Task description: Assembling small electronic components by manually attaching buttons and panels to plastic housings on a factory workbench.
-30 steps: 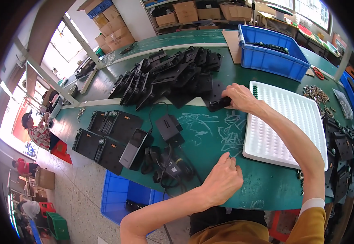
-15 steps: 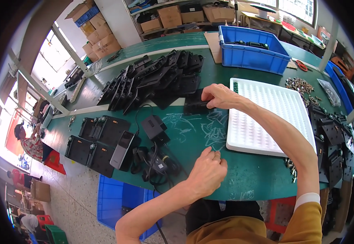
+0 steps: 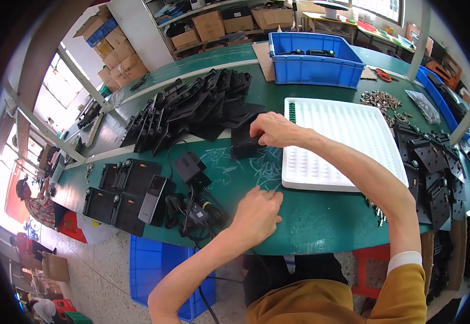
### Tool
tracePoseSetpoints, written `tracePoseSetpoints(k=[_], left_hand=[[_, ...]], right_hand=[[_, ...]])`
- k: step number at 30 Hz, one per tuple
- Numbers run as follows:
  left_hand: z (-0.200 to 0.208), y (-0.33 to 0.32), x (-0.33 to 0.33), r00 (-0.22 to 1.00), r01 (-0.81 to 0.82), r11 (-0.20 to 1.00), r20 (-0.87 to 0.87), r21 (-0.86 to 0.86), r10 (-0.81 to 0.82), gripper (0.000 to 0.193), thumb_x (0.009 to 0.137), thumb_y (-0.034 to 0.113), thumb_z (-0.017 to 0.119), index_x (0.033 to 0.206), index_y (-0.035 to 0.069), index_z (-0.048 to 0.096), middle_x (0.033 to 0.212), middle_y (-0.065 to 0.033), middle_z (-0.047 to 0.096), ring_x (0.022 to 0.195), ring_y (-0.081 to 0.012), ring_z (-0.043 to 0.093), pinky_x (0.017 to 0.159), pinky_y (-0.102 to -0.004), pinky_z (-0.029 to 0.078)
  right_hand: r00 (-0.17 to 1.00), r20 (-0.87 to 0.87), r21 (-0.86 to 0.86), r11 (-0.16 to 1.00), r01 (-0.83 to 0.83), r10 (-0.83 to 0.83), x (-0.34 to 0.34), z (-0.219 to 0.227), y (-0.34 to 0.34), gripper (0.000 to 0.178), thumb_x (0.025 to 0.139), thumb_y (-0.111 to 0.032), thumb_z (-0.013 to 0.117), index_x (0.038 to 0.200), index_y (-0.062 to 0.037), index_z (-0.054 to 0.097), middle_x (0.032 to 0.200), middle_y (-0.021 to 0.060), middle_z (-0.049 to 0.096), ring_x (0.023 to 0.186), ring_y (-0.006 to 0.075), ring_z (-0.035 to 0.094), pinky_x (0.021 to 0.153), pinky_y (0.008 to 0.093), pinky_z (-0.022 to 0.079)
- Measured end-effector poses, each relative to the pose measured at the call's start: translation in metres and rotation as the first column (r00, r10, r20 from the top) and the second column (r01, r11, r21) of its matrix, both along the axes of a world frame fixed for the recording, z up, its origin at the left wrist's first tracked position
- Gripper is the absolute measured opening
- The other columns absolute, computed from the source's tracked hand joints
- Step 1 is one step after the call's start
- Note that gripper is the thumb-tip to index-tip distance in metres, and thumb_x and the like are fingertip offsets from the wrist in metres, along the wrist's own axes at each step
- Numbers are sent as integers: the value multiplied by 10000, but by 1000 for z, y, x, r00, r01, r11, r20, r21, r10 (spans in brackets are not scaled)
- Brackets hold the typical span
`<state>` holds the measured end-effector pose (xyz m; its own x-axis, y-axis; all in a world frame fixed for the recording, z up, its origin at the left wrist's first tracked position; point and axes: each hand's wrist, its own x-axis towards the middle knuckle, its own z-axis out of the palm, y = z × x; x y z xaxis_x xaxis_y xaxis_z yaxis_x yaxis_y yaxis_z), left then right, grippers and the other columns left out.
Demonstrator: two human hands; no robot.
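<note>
Black plastic part (image 3: 244, 146) gripped by right hand (image 3: 271, 129), left hand (image 3: 256, 213) curled empty on green table (image 3: 300, 216)

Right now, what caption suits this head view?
Right hand grips a black plastic part beside a white tray; left hand rests on the green table.

Open strip: bare green table (image 3: 235, 173) lay between the left hand (image 3: 256, 213) and the right hand (image 3: 272, 129), free to cross.
Right side: white tray (image 3: 348, 146) blocked the way, touching the open strip's edge.
Behind: pile of black plates (image 3: 191, 108) walled off the far side; the right hand gripped a black part (image 3: 244, 146) at its foot.
Left: tangle of cables (image 3: 194, 208) and black boxes (image 3: 121, 194) crowded the near edge.
Far right: black brackets (image 3: 435, 167) filled the corner.
Far back: blue bin (image 3: 313, 67) stood well apart.
</note>
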<state>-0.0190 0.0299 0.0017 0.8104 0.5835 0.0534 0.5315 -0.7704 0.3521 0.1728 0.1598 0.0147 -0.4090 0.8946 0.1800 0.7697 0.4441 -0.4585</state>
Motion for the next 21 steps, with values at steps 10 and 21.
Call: tracePoseSetpoints(k=[10,21], left_hand=[[1,0,0,999,-32,996,8,-82,32,525,743,78,757,1215,-55,570,1169,-232,646,1118,-347,618,1050,-478,437],[45,-34,-2,367,534,432,659,-727,657,582,855,101,737,1353,0,453,1256,-139,584,1145,-243,583,1022,-398,445]], right_hand=[[792,-534,-526,849,-39,-295,24,51,-26,268,864,-130,688,1102,-10,717,945,59,671,834,138,589,696,292,529],[674,-713,-169,980,104,-195,-19,51,-213,308,821,-41,662,1122,20,640,971,172,608,890,286,649,795,367,519]])
